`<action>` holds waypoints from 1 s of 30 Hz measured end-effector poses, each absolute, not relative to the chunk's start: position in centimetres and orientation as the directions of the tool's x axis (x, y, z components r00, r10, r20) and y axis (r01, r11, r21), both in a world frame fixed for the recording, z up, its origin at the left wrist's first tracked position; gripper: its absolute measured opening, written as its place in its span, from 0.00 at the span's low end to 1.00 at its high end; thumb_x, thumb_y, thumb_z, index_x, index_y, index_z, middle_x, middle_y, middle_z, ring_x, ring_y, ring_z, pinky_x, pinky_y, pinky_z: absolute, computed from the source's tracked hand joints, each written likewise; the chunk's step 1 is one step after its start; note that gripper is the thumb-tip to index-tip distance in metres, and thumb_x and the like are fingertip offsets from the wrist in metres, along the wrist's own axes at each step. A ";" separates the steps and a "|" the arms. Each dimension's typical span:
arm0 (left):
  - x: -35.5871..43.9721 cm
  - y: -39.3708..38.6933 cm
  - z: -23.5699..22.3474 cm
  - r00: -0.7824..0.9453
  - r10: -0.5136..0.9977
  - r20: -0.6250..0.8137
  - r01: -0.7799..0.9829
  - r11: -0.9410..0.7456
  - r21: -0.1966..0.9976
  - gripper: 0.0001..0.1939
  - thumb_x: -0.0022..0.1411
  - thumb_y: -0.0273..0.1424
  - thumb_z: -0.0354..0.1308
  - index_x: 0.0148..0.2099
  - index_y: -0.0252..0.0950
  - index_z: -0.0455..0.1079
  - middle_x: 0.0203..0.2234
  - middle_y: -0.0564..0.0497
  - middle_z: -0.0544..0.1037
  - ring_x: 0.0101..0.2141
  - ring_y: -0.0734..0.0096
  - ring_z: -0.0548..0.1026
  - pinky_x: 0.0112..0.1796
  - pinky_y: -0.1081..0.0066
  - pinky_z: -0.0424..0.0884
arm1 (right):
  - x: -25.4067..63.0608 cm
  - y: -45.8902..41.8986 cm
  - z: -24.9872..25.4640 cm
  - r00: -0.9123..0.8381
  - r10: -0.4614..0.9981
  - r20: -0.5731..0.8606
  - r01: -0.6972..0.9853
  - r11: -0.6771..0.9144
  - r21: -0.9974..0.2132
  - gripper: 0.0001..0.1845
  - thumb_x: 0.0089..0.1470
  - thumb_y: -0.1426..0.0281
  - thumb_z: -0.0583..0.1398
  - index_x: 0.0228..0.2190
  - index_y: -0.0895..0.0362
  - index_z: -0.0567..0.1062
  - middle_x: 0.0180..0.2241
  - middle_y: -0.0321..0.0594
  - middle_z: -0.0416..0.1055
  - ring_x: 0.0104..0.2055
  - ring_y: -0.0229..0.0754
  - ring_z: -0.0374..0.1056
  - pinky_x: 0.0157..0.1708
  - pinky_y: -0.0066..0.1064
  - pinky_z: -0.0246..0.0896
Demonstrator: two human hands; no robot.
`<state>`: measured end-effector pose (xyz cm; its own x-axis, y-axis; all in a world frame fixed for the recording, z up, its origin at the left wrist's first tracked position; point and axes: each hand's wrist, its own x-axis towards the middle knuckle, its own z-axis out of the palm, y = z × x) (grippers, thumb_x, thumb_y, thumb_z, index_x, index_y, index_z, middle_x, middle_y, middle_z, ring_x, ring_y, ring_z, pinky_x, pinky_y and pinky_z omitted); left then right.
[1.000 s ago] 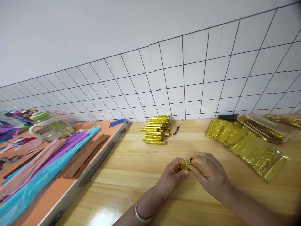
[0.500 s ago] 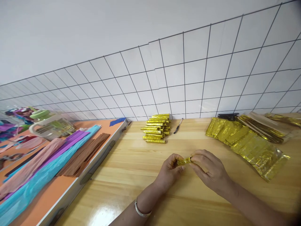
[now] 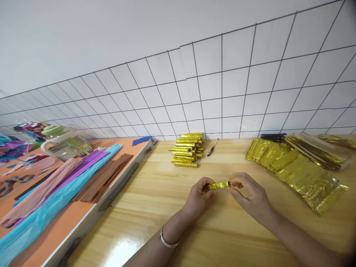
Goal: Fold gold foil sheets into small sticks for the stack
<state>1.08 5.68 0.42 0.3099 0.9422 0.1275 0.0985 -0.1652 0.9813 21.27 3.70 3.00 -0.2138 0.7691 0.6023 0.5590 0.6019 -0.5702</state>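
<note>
A short rolled tube of gold foil [image 3: 219, 185] is held level above the table between my two hands. My left hand [image 3: 198, 194], with a silver bangle on its wrist, has its fingers closed around the left end, which they hide. At the dark open right end, the thumb and fingertips of my right hand [image 3: 250, 196] are pinched together. Beyond my hands lies a stacked pile of similar gold foil rolls [image 3: 187, 150]. Flat gold foil sheets [image 3: 294, 172] are spread overlapping to the right.
A pen [image 3: 213, 147] lies beside the pile. At the back right are a black clip-like object [image 3: 274, 137] and more folded foil [image 3: 314, 150]. On the left, an orange board [image 3: 62, 228] carries crepe paper strips [image 3: 66, 193], scissors [image 3: 13, 181] and a clear green-lidded jug [image 3: 66, 142]. A gridded white wall stands behind.
More of the gold foil roll now shows between my hands. My right fingers have shifted slightly to the right, to its end. The camera view has moved a little.
</note>
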 end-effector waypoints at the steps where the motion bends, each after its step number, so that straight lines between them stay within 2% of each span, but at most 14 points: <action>1: 1.0 5.7 0.5 0.293 0.943 0.157 0.181 -0.216 0.960 0.06 0.55 0.26 0.55 0.38 0.34 0.66 0.27 0.54 0.67 0.29 0.76 0.63 0.30 0.76 0.59 | 21.3 3.8 2.9 -0.194 0.790 0.581 0.582 0.570 -0.581 0.11 0.53 0.71 0.58 0.40 0.54 0.66 0.39 0.42 0.67 0.38 0.40 0.65 0.37 0.34 0.65; 3: 0.7 5.8 0.7 0.289 0.929 0.232 0.347 -0.327 0.879 0.08 0.55 0.23 0.53 0.38 0.35 0.67 0.29 0.52 0.69 0.30 0.73 0.65 0.32 0.74 0.60 | 21.4 3.9 2.6 -0.216 0.818 0.532 0.646 0.529 -0.551 0.20 0.51 0.69 0.59 0.47 0.54 0.63 0.45 0.44 0.65 0.41 0.42 0.65 0.40 0.36 0.65; 5: 0.6 5.8 0.8 0.326 0.894 0.307 0.446 -0.432 0.784 0.10 0.54 0.20 0.52 0.38 0.36 0.68 0.30 0.50 0.70 0.33 0.70 0.66 0.34 0.72 0.62 | 21.3 4.1 2.2 -0.297 0.817 0.494 0.701 0.538 -0.469 0.27 0.50 0.68 0.59 0.52 0.52 0.60 0.50 0.46 0.62 0.48 0.46 0.63 0.44 0.41 0.64; 8: 0.6 5.7 0.9 0.403 0.836 0.373 0.472 -0.539 0.698 0.13 0.54 0.18 0.51 0.40 0.37 0.68 0.32 0.49 0.72 0.36 0.67 0.67 0.37 0.70 0.63 | 21.2 4.2 1.5 -0.423 0.787 0.449 0.708 0.596 -0.378 0.25 0.51 0.70 0.58 0.52 0.51 0.63 0.48 0.44 0.65 0.50 0.47 0.62 0.47 0.44 0.63; 10: 0.7 5.5 1.0 0.433 0.811 0.393 0.465 -0.575 0.674 0.13 0.55 0.19 0.51 0.41 0.37 0.68 0.34 0.48 0.72 0.37 0.67 0.68 0.38 0.68 0.64 | 21.2 4.3 1.0 -0.471 0.771 0.428 0.671 0.628 -0.394 0.20 0.51 0.71 0.58 0.48 0.52 0.66 0.44 0.43 0.69 0.46 0.46 0.64 0.45 0.42 0.64; 15: 0.9 4.9 2.0 0.371 0.796 0.479 0.348 -0.597 0.723 0.15 0.58 0.23 0.55 0.48 0.38 0.65 0.44 0.45 0.70 0.44 0.66 0.69 0.44 0.66 0.67 | 21.3 4.6 0.8 -0.398 0.855 0.332 0.598 0.516 -0.613 0.12 0.53 0.71 0.57 0.41 0.53 0.70 0.38 0.40 0.71 0.41 0.42 0.67 0.40 0.36 0.64; 19: 1.3 4.2 2.6 0.254 0.839 0.481 0.162 -0.527 0.834 0.19 0.57 0.24 0.56 0.51 0.39 0.61 0.49 0.44 0.65 0.41 0.69 0.72 0.40 0.68 0.72 | 21.0 4.6 0.8 -0.344 0.904 0.253 0.559 0.413 -0.719 0.08 0.54 0.68 0.55 0.35 0.56 0.71 0.32 0.38 0.71 0.34 0.40 0.67 0.33 0.31 0.63; 23: 1.7 3.3 2.9 0.212 0.875 0.435 0.080 -0.459 0.885 0.19 0.57 0.25 0.58 0.51 0.39 0.60 0.46 0.45 0.66 0.41 0.69 0.72 0.39 0.68 0.73 | 20.3 4.2 0.2 -0.349 0.909 0.228 0.529 0.392 -0.752 0.08 0.54 0.66 0.55 0.34 0.56 0.72 0.30 0.38 0.70 0.32 0.39 0.66 0.30 0.30 0.62; 30: 2.0 2.7 4.0 0.253 0.795 0.551 0.116 -0.590 0.799 0.09 0.57 0.25 0.58 0.41 0.36 0.64 0.45 0.43 0.69 0.40 0.69 0.72 0.36 0.70 0.74 | 19.4 3.7 -0.5 -0.335 0.896 0.292 0.563 0.439 -0.701 0.14 0.55 0.59 0.54 0.27 0.56 0.70 0.23 0.35 0.66 0.26 0.38 0.62 0.23 0.28 0.56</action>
